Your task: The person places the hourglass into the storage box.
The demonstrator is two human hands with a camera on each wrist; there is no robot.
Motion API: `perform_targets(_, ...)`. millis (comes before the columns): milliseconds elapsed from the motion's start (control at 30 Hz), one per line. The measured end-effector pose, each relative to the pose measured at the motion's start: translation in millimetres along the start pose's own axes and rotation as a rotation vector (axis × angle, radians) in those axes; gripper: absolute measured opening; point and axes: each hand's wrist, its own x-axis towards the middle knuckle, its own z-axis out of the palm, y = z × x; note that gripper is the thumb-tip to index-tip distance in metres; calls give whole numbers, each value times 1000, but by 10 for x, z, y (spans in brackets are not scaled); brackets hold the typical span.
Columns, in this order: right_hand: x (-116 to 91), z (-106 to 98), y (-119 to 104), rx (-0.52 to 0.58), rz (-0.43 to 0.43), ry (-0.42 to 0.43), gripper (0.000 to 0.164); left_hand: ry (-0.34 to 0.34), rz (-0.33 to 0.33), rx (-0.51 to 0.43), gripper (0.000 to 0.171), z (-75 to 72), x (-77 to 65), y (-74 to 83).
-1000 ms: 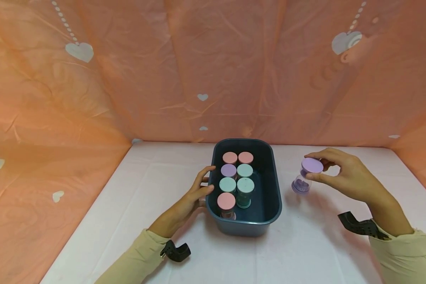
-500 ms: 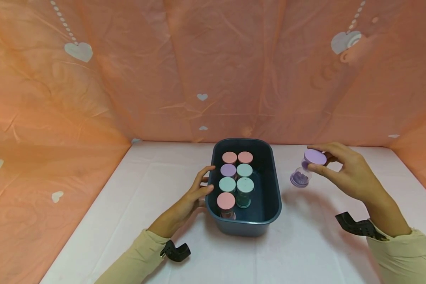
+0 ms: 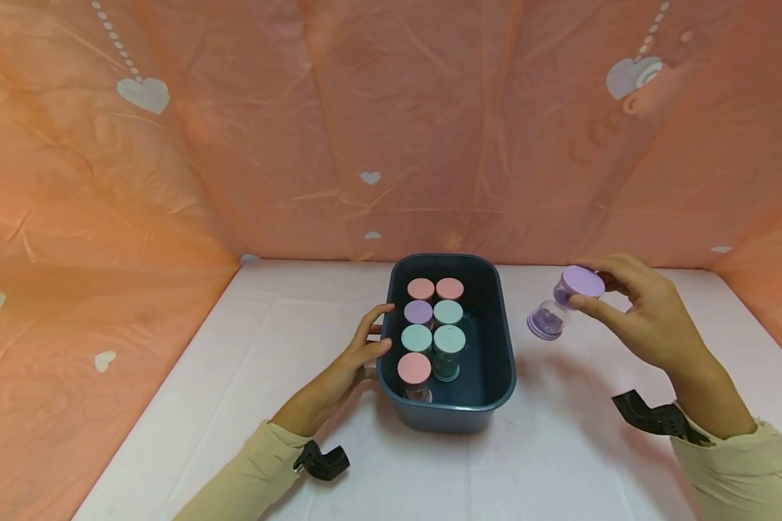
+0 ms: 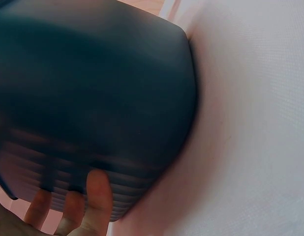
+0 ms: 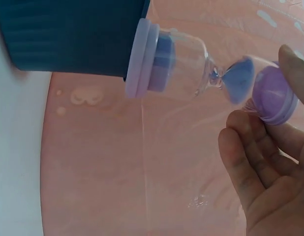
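My right hand (image 3: 652, 311) pinches a small hourglass (image 3: 550, 318) by its purple end cap, thumb on one side and fingers on the other. The hourglass tilts in the air right of the dark blue bin (image 3: 489, 401), its lower end pointing left. Purple sand shows inside both glass bulbs (image 5: 191, 64) in the right wrist view. My left hand (image 3: 345, 373) rests at the bin's left side, fingertips at the rim and against the ribbed outer wall (image 4: 127, 182). Several capped hourglasses stand in the bin, including a pink one (image 3: 414, 369), a mint one (image 3: 450, 340) and a purple one (image 3: 419, 312).
The bin stands on a white cloth-covered table (image 3: 300, 311). An orange sheet (image 3: 339, 130) with pale hearts hangs behind and at both sides. Black straps (image 3: 658, 418) sit at both wrists. Inside the bin, bare floor shows along the right side.
My right hand has risen slightly and tilted the hourglass further, its lower end swinging left and up. The left hand and the bin stay in place.
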Motion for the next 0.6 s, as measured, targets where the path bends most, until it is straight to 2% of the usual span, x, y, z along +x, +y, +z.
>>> perform_targets(300, 31, 39, -35, 105, -79, 36, 55, 8, -18, 8, 59, 4, 0, 11)
perform_targets(600, 34, 120, -123, 191, -98, 4, 57, 5, -15, -1, 59, 1, -7, 13)
